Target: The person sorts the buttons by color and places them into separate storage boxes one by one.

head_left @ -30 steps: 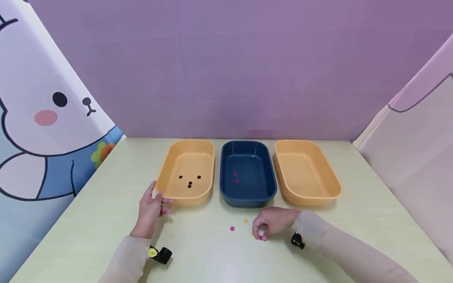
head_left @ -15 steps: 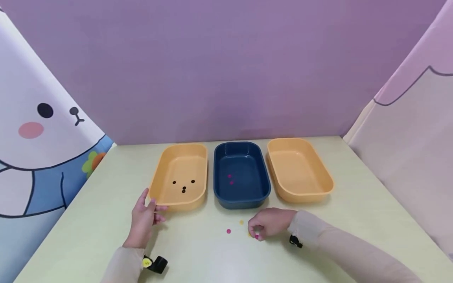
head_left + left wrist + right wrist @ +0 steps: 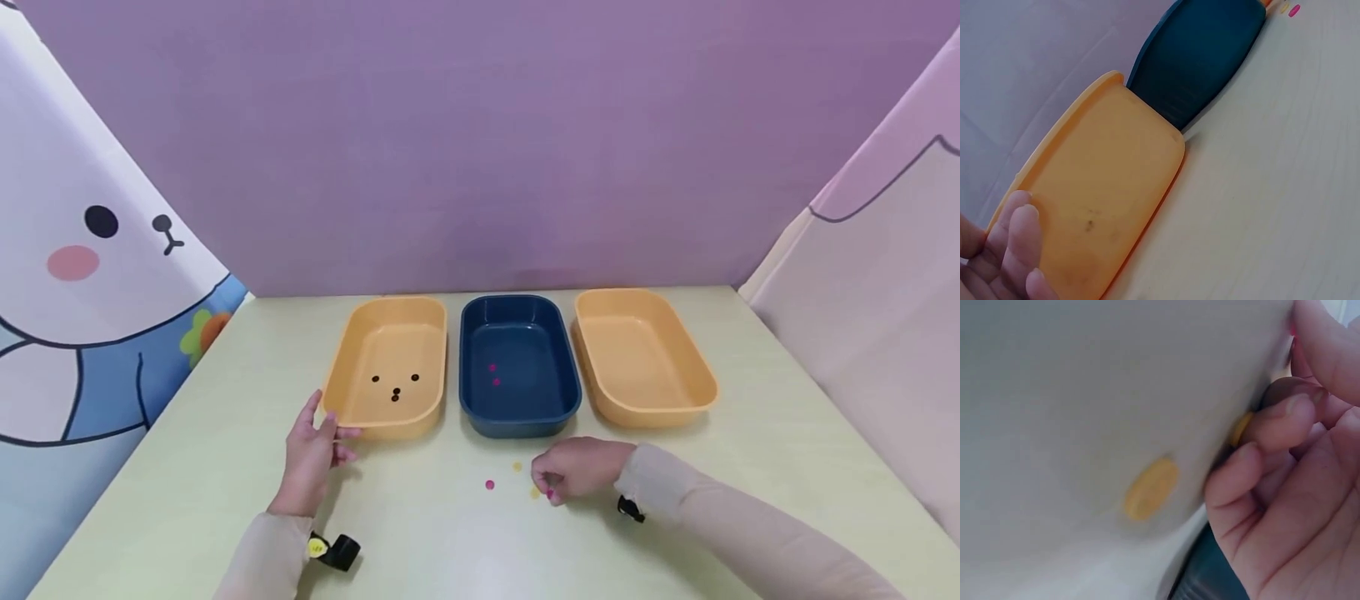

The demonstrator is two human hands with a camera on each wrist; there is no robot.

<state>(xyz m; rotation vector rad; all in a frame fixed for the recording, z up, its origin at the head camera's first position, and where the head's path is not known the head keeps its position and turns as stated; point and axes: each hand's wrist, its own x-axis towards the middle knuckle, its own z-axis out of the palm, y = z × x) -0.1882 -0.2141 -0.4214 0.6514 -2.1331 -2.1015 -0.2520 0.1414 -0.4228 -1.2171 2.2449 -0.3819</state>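
My right hand pinches a small pink button between thumb and fingertip, just off the near side of the blue tray. In the right wrist view that pink button is mostly hidden by the fingers. Two yellow buttons, one farther and one beside the fingertips, lie on the table. A second pink button lies to their left. My left hand holds the near left corner of the left yellow tray, its fingers against the outer wall.
Several black buttons lie in the left yellow tray. Two pink buttons are inside the blue tray. Another yellow tray stands to the right. A purple cloth rises behind the table.
The right fingertips have closed on the pink button and drawn it slightly away from the nearer yellow button, which shows more now. The left hand stays at its tray corner. The head view shifted a little.
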